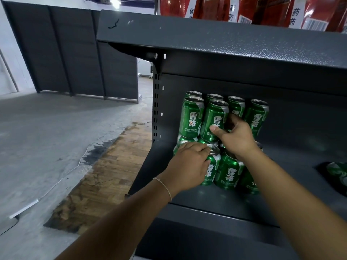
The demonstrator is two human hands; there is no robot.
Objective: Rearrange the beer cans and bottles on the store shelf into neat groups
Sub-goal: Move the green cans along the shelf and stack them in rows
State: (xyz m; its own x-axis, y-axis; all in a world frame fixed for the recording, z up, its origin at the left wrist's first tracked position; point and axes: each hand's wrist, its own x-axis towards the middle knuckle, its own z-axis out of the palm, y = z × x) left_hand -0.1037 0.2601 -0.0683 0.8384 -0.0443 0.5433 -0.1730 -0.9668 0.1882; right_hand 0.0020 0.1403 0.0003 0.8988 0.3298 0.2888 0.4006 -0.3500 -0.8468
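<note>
On the dark grey shelf (206, 205), green beer cans (191, 117) stood stacked in two layers at its left end. The left hand (187, 166) curled its fingers over a lower front can (211, 169). The right hand (234, 136) gripped an upper can (214, 119) between thumb and fingers. Far right, one more green can (338, 171) lay apart.

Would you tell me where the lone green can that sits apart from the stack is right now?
In the head view, the lone green can sits at the far right edge on the grey shelf, well right of the stacked cans and the right hand.
</note>
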